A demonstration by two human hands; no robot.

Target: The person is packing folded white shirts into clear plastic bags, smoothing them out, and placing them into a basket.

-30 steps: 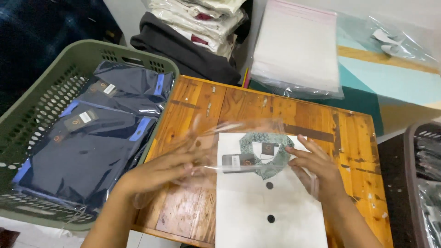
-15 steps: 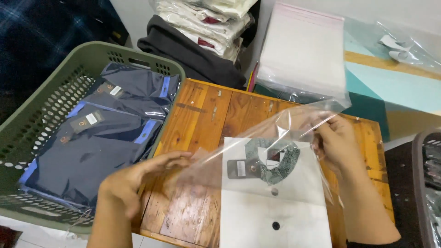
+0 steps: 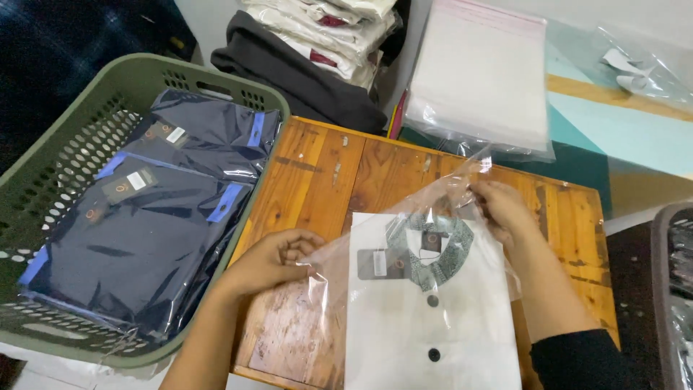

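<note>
A folded white shirt [image 3: 433,325] with a green patterned collar and dark buttons lies on a wooden table [image 3: 325,180]. A clear plastic bag [image 3: 375,231] is stretched over its collar end. My left hand [image 3: 271,263] pinches the bag's left edge beside the shirt. My right hand [image 3: 502,209] grips the bag's upper right edge, lifted just above the collar.
A green plastic basket [image 3: 86,144] at left holds bagged dark blue shirts [image 3: 144,231]. A stack of empty clear bags [image 3: 480,79] leans behind the table. Folded white and dark garments [image 3: 317,43] pile at the back. A dark bin [image 3: 668,289] stands at the right edge.
The bag's mouth has been raised off the shirt and spread between both hands. My left hand moved from the shirt's collar to the bag's left edge.
</note>
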